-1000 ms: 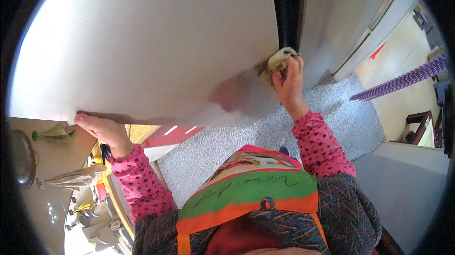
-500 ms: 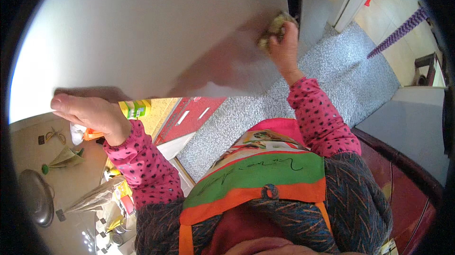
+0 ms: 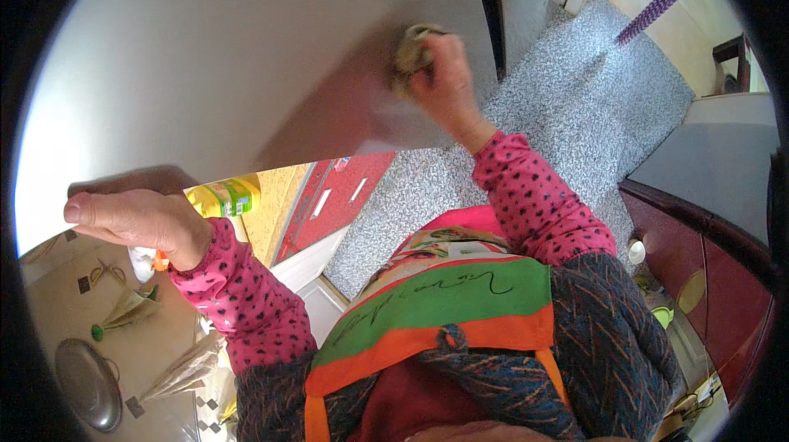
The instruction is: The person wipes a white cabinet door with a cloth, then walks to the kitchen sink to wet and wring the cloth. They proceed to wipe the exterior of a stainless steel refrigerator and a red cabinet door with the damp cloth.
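Note:
A large smooth grey panel (image 3: 271,56) fills the upper left, glossy enough to show a dim reddish reflection. My right hand (image 3: 448,85) is closed around a crumpled greenish-beige cloth (image 3: 415,52) and presses it to the panel, a short way in from the dark gap on its right side. At the panel's lower left edge lies my left hand (image 3: 152,218), fingers stretched out against it with nothing held. Pink spotted sleeves cover both forearms.
Below the panel, a yellow bottle with a green label (image 3: 230,195) stands on a yellow counter (image 3: 275,204) beside red drawers (image 3: 345,195). A lidded pan (image 3: 89,384) hangs at lower left. Grey speckled mat (image 3: 575,89) covers the floor; dark red cabinets (image 3: 699,261) are at right.
My right hand has slid the cloth leftward across the panel, away from the dark gap. My left hand has shifted slightly left and down in the picture, still at the edge. The view has tilted.

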{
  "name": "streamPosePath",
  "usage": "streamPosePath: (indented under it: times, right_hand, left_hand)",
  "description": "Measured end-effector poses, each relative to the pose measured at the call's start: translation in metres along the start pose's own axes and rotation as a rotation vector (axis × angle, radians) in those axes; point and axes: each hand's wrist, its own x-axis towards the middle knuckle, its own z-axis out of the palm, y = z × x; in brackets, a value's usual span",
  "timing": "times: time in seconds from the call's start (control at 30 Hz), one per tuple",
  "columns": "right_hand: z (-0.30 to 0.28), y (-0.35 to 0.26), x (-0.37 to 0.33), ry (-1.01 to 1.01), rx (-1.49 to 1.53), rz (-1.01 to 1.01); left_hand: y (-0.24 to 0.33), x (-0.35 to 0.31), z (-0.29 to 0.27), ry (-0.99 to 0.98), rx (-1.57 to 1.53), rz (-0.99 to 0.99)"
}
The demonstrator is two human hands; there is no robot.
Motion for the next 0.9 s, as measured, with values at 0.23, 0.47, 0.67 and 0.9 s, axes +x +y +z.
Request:
streamPosePath:
  times: [0.23,0.47,0.67,0.9]
  right_hand:
    - [-0.016,0.149,0.009,0.174,-0.143,0.489]
    - [-0.078,0.053,0.141,0.395,-0.089,-0.110]
    - [-0.124,-0.017,0.269,0.322,-0.247,-0.498]
    - [-0.117,0.018,0.244,0.036,-0.159,-0.471]
  left_hand:
    - [0.005,0.000,0.006,0.025,-0.063,-0.017]
    - [-0.002,0.000,-0.001,0.056,-0.096,-0.019]
    - [-0.015,0.008,0.002,0.022,-0.070,-0.143]
    - [-0.005,0.011,-0.007,0.045,-0.089,-0.190]
